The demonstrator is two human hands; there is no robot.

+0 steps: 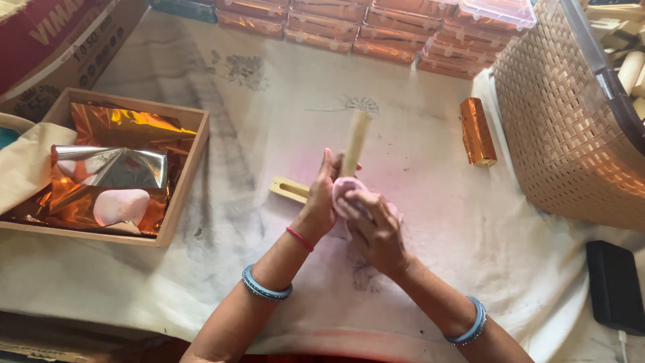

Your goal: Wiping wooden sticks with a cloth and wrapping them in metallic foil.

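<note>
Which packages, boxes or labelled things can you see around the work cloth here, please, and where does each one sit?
Cardboard carton: top left corner, red and brown, printed side.
Clear lidded boxes: stacked row along the top edge, orange contents.
Foil-wrapped bar: right of centre on the cloth, copper-gold, oblong.
Wooden tray: left, holding orange and silver foil sheets.
Woven basket: right edge, tan.
Black flat device: lower right; whether it has a screen is unclear.

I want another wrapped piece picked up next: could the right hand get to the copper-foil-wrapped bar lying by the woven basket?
Probably yes. The foil-wrapped bar lies alone on open cloth, forward and right of the right hand, nothing between them. But that hand is now pressed on a pink lump and must let go first.
</note>
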